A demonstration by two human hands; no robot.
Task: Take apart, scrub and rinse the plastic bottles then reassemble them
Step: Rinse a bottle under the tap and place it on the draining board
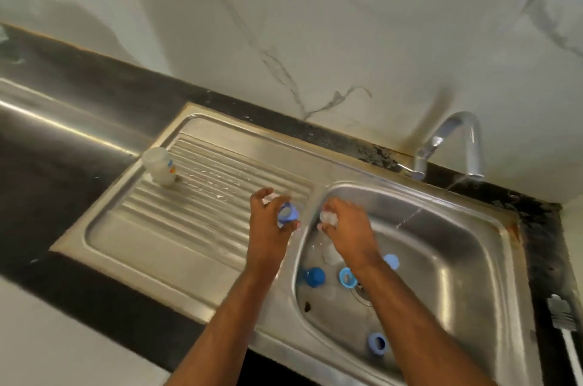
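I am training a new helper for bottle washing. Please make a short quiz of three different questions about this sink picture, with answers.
1. True or false: the tap is running.
2. Where does the assembled bottle stand? A) in the basin B) on the draining board C) on the dark counter
3. Fill in: the left hand holds a ____ ring.

Key
1. True: a thin stream of water falls from the spout into the sink basin.
2. B: it stands upright at the far left end of the ribbed draining board.
3. Blue: the left hand grips a blue ring, while the right hand pinches a small clear part.
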